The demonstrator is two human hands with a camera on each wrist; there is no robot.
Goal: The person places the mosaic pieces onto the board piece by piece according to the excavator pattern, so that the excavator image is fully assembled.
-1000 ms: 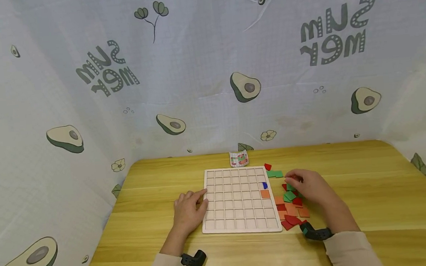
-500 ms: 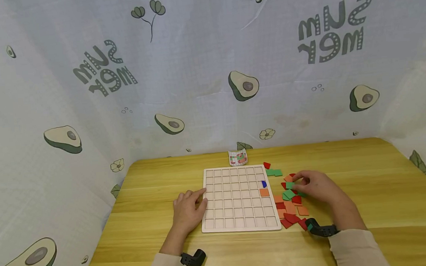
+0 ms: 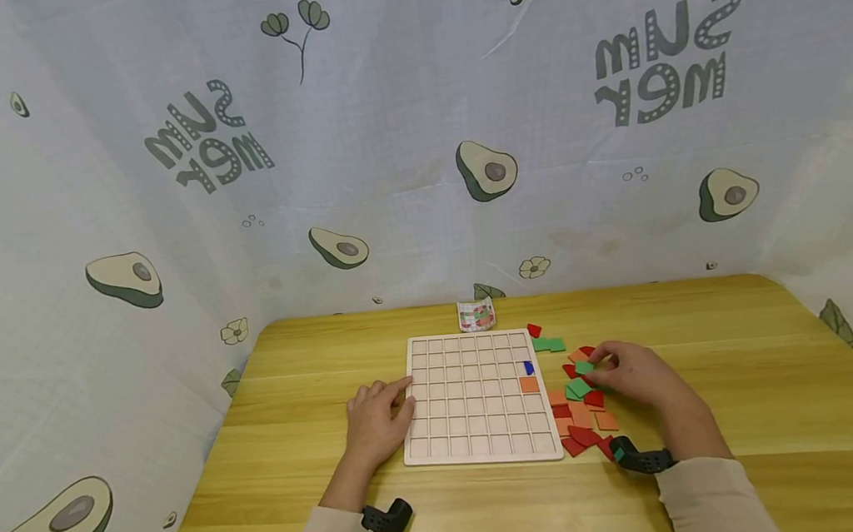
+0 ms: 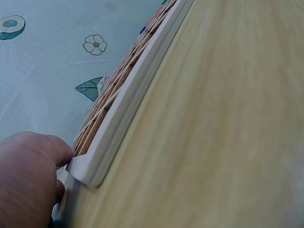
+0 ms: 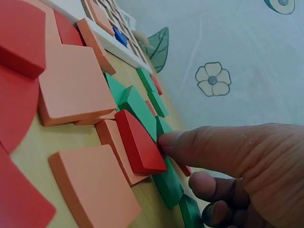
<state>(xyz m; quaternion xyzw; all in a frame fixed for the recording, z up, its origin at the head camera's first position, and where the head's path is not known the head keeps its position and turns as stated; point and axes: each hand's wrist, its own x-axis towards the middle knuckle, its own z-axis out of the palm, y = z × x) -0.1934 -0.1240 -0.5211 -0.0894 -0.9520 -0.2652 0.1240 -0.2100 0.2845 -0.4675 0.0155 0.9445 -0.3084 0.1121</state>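
A pale wooden grid board [image 3: 480,463] lies on the table. A blue half-round piece [image 3: 529,368] and an orange square tile [image 3: 529,385] sit in cells of its right column. My left hand [image 3: 379,424] rests beside the board's left edge, index finger and thumb touching the rim; the left wrist view has the thumb against a corner. At the right, my right hand [image 3: 634,373] pinches a green tile [image 3: 584,367] between thumb and index finger, over a pile of tiles. In the right wrist view, the thumb hides part of this tile, and a red piece [image 5: 140,142] lies close by.
Loose orange tiles [image 3: 580,414], red pieces [image 3: 584,436] and green tiles [image 3: 578,388] overlap beside the board. More green tiles [image 3: 549,345] and a red piece [image 3: 534,330] lie by its upper right corner. A small pattern card [image 3: 476,315] stands behind it, before a printed curtain [image 3: 386,135].
My right hand has shifted slightly right, and its fingers are now at the green tile, which has turned. An orange tile and a red piece show near the fingertips. My left hand stays put.
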